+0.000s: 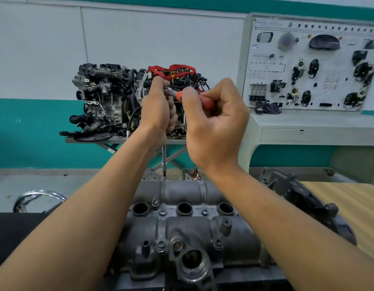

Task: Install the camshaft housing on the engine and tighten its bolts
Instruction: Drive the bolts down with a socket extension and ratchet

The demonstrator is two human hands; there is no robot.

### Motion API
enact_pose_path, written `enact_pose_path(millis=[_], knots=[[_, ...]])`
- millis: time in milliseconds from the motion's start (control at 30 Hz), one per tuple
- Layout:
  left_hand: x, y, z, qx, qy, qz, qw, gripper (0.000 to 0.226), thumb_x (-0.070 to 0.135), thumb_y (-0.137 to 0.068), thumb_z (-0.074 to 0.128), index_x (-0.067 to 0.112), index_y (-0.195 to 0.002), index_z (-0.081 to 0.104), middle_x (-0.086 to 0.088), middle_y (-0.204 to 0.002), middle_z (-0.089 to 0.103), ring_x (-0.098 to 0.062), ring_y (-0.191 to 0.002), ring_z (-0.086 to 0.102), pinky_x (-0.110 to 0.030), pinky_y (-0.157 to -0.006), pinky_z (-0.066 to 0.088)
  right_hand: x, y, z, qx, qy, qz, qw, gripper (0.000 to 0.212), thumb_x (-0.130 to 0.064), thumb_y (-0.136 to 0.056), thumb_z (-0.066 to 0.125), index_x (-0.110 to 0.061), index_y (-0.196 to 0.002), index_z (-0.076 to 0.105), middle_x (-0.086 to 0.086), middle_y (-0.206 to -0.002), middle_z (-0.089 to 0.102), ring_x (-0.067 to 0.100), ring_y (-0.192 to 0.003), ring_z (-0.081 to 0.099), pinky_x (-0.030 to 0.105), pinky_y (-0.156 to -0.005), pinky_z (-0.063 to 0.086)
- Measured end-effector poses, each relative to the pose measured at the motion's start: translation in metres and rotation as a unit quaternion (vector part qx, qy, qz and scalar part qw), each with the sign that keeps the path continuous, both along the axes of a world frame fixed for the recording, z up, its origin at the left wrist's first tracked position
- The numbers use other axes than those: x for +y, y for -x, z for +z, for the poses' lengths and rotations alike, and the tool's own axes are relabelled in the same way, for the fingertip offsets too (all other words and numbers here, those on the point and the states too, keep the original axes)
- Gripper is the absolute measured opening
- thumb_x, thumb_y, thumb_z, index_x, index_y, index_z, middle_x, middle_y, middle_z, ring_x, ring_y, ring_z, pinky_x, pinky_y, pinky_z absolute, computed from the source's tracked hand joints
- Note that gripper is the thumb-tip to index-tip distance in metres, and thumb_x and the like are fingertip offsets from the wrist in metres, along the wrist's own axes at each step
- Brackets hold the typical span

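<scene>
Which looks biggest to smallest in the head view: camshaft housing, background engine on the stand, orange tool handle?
1. camshaft housing, though nearness to the camera inflates it
2. background engine, farther off, so true size is unsure
3. orange tool handle, mostly hidden by the right hand

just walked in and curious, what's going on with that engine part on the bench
A person is bolting down the camshaft housing. The left hand steadies the top of a long extension bar, whose lower end sits on a bolt at the housing's far edge. The right hand grips the orange ratchet handle. Several other bolts already sit in the housing.
</scene>
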State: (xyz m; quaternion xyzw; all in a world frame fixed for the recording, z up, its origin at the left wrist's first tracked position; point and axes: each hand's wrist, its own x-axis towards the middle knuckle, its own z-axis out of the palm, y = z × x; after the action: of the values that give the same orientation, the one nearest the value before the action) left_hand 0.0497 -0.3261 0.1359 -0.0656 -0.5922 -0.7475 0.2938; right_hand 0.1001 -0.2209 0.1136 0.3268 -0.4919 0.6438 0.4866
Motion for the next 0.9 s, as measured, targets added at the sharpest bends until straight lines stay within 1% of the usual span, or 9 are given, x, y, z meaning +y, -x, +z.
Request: enact_pose_path(millis=[167, 267, 367, 433, 533, 600, 667, 733, 900], knots=[[0.001, -0.001, -0.001, 0.004, 0.012, 0.005, 1.000, 0.036, 0.043, -0.080, 0.047, 0.025, -0.049, 0.051, -0.011, -0.070, 0.045, -0.014, -0.049, 0.030, -0.029, -0.047, 0.027, 0.005, 0.000, 0.000, 0.018, -0.021, -0.016, 0.999, 0.034, -0.010, -0.086, 0.071, -0.004, -0.063, 0.047, 0.005, -0.052, 0.043, 0.019, -0.046, 0.040, 0.035, -0.041, 0.036], [0.000, -0.001, -0.002, 0.002, 0.016, 0.003, 1.000, 0.037, 0.047, -0.080, 0.047, 0.014, -0.068, 0.059, -0.011, -0.070, 0.047, -0.017, -0.052, 0.028, -0.030, -0.046, 0.024, 0.009, 0.010, -0.005, -0.027, -0.020, 0.067, 0.997, 0.029, -0.014, -0.081, 0.078, -0.013, -0.072, 0.051, 0.001, -0.059, 0.049, 0.016, -0.049, 0.044, 0.031, -0.044, 0.039], [-0.003, 0.001, -0.004, 0.022, -0.035, -0.034, 0.999, 0.051, 0.038, -0.089, 0.053, 0.025, -0.040, 0.046, 0.007, -0.047, 0.032, -0.011, -0.043, 0.021, -0.026, -0.046, 0.018, 0.018, 0.023, -0.023, -0.082, -0.116, 0.104, 0.984, 0.039, -0.012, -0.074, 0.086, -0.004, -0.097, 0.056, 0.014, -0.066, 0.053, 0.020, -0.055, 0.047, 0.023, -0.051, 0.043], [-0.003, -0.002, -0.005, 0.028, -0.027, -0.052, 0.998, 0.058, 0.034, -0.093, 0.051, 0.025, -0.036, 0.040, 0.011, -0.042, 0.026, -0.010, -0.038, 0.017, -0.021, -0.040, 0.017, 0.023, 0.034, -0.033, -0.129, -0.135, 0.107, 0.977, 0.050, -0.015, -0.074, 0.086, -0.002, -0.111, 0.056, 0.013, -0.069, 0.056, 0.019, -0.060, 0.053, 0.025, -0.057, 0.048], [0.000, -0.003, -0.005, 0.023, -0.006, -0.048, 0.999, 0.062, 0.036, -0.094, 0.049, 0.025, -0.034, 0.040, 0.011, -0.041, 0.027, -0.010, -0.035, 0.018, -0.019, -0.036, 0.018, 0.026, 0.050, -0.030, -0.150, -0.138, 0.145, 0.968, 0.038, -0.019, -0.077, 0.084, -0.002, -0.103, 0.062, 0.014, -0.069, 0.059, 0.016, -0.062, 0.055, 0.025, -0.059, 0.049], [0.002, -0.003, -0.004, 0.018, 0.000, -0.047, 0.999, 0.062, 0.035, -0.094, 0.050, 0.024, -0.034, 0.038, 0.011, -0.040, 0.028, -0.010, -0.035, 0.019, -0.019, -0.036, 0.018, 0.024, 0.060, -0.026, -0.201, -0.278, 0.100, 0.934, 0.030, -0.024, -0.077, 0.084, -0.005, -0.094, 0.067, 0.012, -0.071, 0.064, 0.008, -0.061, 0.057, 0.023, -0.058, 0.048], [0.003, -0.001, -0.003, 0.007, 0.020, -0.047, 0.999, 0.061, 0.037, -0.094, 0.049, 0.025, -0.036, 0.036, 0.010, -0.040, 0.027, -0.011, -0.034, 0.017, -0.019, -0.036, 0.016, 0.016, 0.070, -0.035, -0.257, -0.477, 0.067, 0.838, 0.033, -0.032, -0.076, 0.085, -0.012, -0.098, 0.069, 0.002, -0.075, 0.068, 0.004, -0.061, 0.057, 0.029, -0.061, 0.049], [0.002, 0.000, -0.002, -0.006, 0.027, -0.045, 0.999, 0.059, 0.039, -0.095, 0.049, 0.025, -0.040, 0.035, 0.009, -0.042, 0.026, -0.012, -0.036, 0.017, -0.020, -0.036, 0.015, 0.005, 0.077, -0.051, -0.269, -0.578, 0.065, 0.768, 0.026, -0.035, -0.082, 0.080, -0.015, -0.096, 0.071, 0.000, -0.075, 0.071, 0.004, -0.059, 0.057, 0.033, -0.063, 0.050], [0.002, 0.004, 0.002, -0.017, 0.023, -0.027, 0.999, 0.055, 0.041, -0.098, 0.048, 0.027, -0.047, 0.034, 0.007, -0.045, 0.026, -0.013, -0.038, 0.017, -0.021, -0.038, 0.015, -0.003, 0.093, -0.054, -0.249, -0.615, 0.050, 0.747, 0.026, -0.033, -0.095, 0.065, -0.011, -0.083, 0.072, 0.006, -0.080, 0.074, 0.008, -0.061, 0.058, 0.032, -0.067, 0.053]])
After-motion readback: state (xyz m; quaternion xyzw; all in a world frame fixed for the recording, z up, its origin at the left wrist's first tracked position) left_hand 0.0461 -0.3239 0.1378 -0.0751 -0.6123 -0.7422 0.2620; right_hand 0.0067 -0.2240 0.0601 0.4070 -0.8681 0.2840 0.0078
